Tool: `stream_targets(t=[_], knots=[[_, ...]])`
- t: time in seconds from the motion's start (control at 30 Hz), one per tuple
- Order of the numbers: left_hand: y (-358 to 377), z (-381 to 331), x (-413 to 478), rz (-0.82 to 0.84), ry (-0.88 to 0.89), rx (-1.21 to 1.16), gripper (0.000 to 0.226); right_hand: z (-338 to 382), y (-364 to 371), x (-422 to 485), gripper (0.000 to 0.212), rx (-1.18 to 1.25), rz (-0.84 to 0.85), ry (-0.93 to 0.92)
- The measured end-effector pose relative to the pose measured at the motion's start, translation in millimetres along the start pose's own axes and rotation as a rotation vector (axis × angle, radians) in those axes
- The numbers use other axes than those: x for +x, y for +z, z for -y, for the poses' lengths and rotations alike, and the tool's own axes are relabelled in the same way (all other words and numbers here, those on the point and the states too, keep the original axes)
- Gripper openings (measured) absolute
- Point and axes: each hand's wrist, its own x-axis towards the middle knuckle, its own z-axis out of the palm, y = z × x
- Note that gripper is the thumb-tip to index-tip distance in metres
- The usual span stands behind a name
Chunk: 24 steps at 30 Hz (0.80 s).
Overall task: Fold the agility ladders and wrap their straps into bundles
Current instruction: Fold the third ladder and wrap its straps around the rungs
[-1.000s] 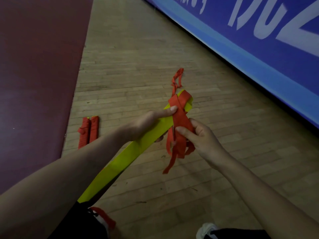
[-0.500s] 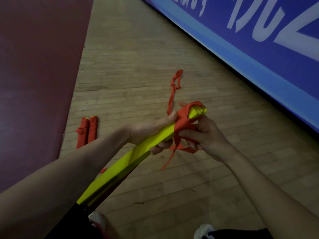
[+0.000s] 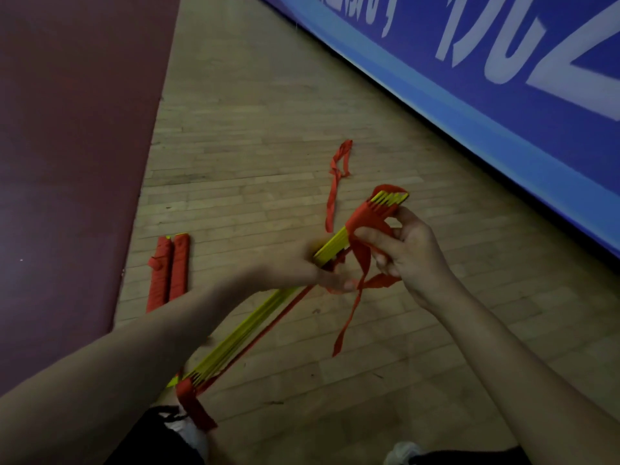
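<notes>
Ladder [image 3: 250, 332] axis runs lower left to upper right. Left hand [image 3: 298, 268] grips it mid-length; right hand [image 3: 411, 251] pinches strap [image 3: 364, 263].

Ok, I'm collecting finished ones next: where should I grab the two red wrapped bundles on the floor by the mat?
Take the two red bundles around mid-length, coming from above with fingers across both. They lie flat, side by side, long and narrow, so a middle grip should keep them balanced. The mat edge crowds their left.

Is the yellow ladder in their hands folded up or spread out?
Folded: its yellow rungs lie stacked together, red strap looped round the far end.
</notes>
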Motion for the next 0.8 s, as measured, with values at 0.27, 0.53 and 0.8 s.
stream_targets(t=[0.27, 0.53, 0.8], knots=[[10.3, 12.4, 10.2, -0.425, 0.117, 0.327, 0.036, -6.5, -9.6, 10.3, 0.035, 0.077, -0.073, -0.025], [-1.9, 8.6, 5.2, -0.322, 0.003, 0.314, 0.04, -9.8, -11.8, -1.2, 0.04, -0.092, 0.13, 0.09], [-12.8, 3.6, -1.1, -0.136, 0.023, -0.061, 0.043, -0.9, -19.2, -6.6, 0.03, -0.137, 0.145, 0.122]])
